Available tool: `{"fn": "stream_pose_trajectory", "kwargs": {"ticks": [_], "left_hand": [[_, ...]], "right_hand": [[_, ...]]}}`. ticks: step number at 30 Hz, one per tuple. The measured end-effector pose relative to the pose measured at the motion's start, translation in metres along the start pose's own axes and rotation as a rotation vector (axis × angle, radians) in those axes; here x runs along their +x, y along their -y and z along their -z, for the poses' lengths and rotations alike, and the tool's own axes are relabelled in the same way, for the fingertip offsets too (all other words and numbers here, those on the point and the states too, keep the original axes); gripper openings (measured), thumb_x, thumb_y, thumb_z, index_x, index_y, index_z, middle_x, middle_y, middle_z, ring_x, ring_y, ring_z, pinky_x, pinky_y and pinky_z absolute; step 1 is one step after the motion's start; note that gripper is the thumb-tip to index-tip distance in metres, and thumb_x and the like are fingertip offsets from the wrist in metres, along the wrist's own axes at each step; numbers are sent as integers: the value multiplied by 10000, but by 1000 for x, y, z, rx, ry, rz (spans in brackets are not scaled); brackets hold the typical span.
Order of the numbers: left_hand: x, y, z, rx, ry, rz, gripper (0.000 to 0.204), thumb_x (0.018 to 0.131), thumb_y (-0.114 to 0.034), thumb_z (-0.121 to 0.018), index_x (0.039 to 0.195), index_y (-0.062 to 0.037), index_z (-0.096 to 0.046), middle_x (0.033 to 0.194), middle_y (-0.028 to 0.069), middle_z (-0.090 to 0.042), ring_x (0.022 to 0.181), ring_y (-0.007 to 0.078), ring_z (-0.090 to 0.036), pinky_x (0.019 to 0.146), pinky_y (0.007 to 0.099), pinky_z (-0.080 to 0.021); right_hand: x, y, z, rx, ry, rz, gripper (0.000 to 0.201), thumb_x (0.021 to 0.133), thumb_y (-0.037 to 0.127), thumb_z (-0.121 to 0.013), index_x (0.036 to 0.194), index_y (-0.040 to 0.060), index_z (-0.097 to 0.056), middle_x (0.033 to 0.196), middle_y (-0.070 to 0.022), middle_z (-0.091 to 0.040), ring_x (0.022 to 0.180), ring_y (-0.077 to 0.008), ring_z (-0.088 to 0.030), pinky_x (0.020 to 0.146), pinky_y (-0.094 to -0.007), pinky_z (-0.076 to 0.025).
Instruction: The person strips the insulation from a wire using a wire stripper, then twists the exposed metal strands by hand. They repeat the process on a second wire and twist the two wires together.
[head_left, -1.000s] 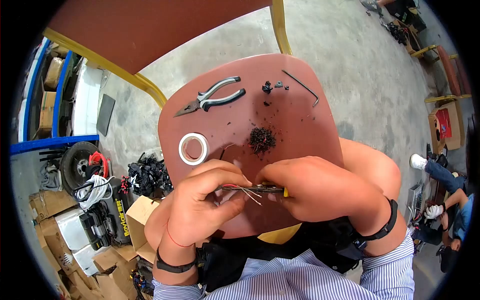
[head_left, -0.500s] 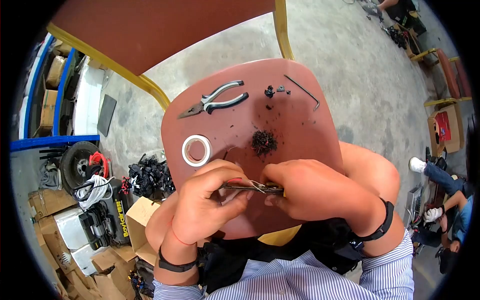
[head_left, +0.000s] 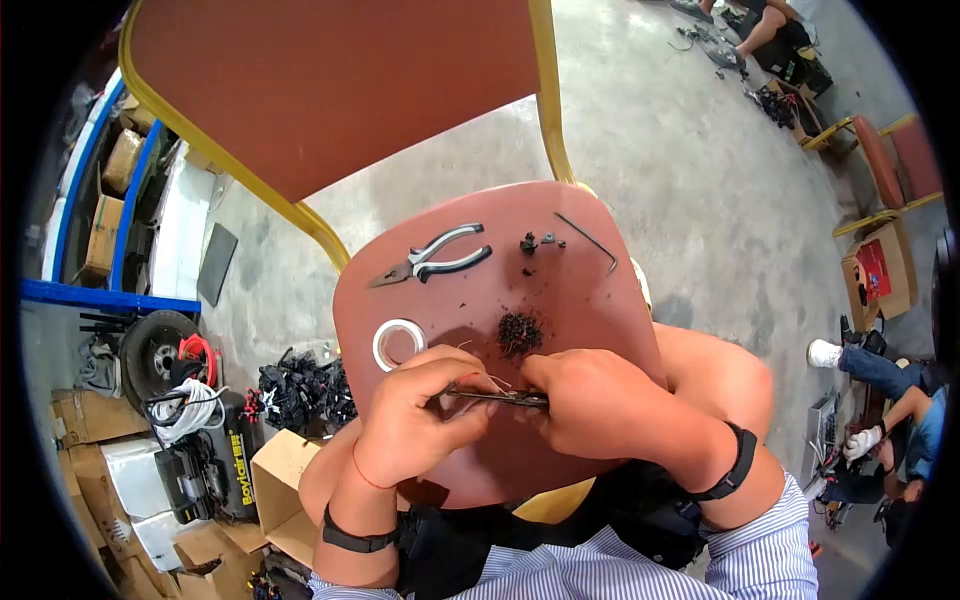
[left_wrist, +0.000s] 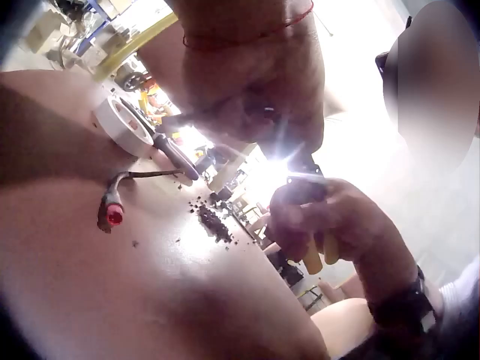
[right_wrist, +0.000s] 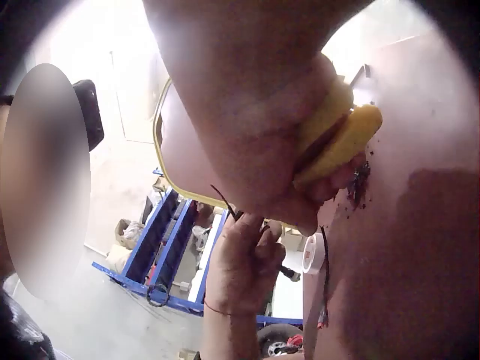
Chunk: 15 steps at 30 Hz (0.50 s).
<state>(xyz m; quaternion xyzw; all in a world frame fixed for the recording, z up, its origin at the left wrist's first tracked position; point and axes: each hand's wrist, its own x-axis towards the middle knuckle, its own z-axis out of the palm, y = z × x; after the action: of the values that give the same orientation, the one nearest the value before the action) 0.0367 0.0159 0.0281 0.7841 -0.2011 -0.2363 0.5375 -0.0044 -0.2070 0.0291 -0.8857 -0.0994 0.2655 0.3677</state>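
Note:
My left hand [head_left: 420, 405] pinches thin wires [head_left: 485, 380], reddish and pale, low over the chair seat. Opposite it, my right hand [head_left: 605, 405] grips wire strippers [head_left: 522, 398]; their dark metal jaws lie across the wires between both hands. Yellow handles [right_wrist: 341, 146] show under my right fingers in the right wrist view. Beyond my left hand, a short black cable [left_wrist: 114, 214] with a red end appears against the seat. A pile of small black and red scraps [head_left: 520, 333] lies just past my hands. The left fingertips partly hide the wires.
On the red-brown chair seat [head_left: 450, 310] are a white tape roll [head_left: 399, 345], grey-and-black pliers [head_left: 432, 257], a hex key [head_left: 588, 243] and small black bits [head_left: 529, 243]. An open cardboard box [head_left: 287, 490] stands on the floor at left; another person [head_left: 905, 420] is at far right.
The head view has tilted, so the seat and hands sit lower in it. The pale wire ends, earlier pointing toward me below the strippers, now point away above them. Both hands keep their grip.

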Motion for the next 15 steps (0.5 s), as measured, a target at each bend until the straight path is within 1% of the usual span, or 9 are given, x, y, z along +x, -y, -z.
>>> {"fn": "stream_pose_trajectory", "kwargs": {"ticks": [1,3,4,6,7,9,12,15], "left_hand": [[2,2,-1,15,6,-26,211,743,38,-768,944,-4,-720,984,68,-681,870,167,-638,751,283,-509],[2,8,-3,40,16,-62,200,752,30,-761,941,-10,-711,1005,54,-676,829,125,-602,712,270,-482],[3,7,-4,37,20,-43,197,753,27,-758,940,-10,-709,1010,54,-675,835,128,-602,718,270,-484],[6,5,-5,31,28,-5,191,755,21,-752,937,-10,-703,1020,53,-672,845,135,-603,729,272,-486],[8,7,-7,49,20,-20,192,758,22,-748,940,-11,-699,1018,49,-665,849,132,-600,734,268,-483],[13,10,-11,86,4,-55,195,763,24,-741,948,-14,-691,1015,41,-651,858,127,-594,743,259,-477],[23,7,-16,48,1,21,218,786,-21,-743,996,-13,-687,975,62,-648,898,183,-625,776,283,-496],[34,13,-18,95,4,-64,215,794,-20,-731,1004,-16,-683,958,60,-632,866,166,-608,748,275,-486]], "right_hand": [[0,-1,-1,-16,-23,16,120,812,101,-645,892,11,-642,815,-236,-695,823,-433,-681,724,-518,-530],[1,-5,-1,-27,-7,19,117,816,86,-653,903,8,-637,826,-230,-683,833,-445,-659,732,-524,-510],[1,-8,-2,-32,4,20,117,818,78,-657,908,7,-634,831,-227,-677,837,-452,-648,736,-527,-500],[1,-13,-4,-48,-44,52,118,822,70,-657,919,4,-639,852,-224,-683,857,-446,-650,743,-521,-503],[0,-15,-4,-56,-68,66,118,825,65,-656,924,3,-641,862,-223,-686,867,-443,-651,746,-517,-504],[0,-17,1,-64,-53,32,127,837,53,-647,953,3,-653,888,-218,-693,898,-436,-654,766,-507,-509],[-1,-22,6,-53,-65,12,144,859,43,-630,992,4,-667,924,-212,-702,937,-430,-658,797,-497,-513],[0,-26,9,-45,-89,-13,170,873,41,-618,1030,10,-676,957,-216,-707,970,-427,-659,823,-493,-513]]}}
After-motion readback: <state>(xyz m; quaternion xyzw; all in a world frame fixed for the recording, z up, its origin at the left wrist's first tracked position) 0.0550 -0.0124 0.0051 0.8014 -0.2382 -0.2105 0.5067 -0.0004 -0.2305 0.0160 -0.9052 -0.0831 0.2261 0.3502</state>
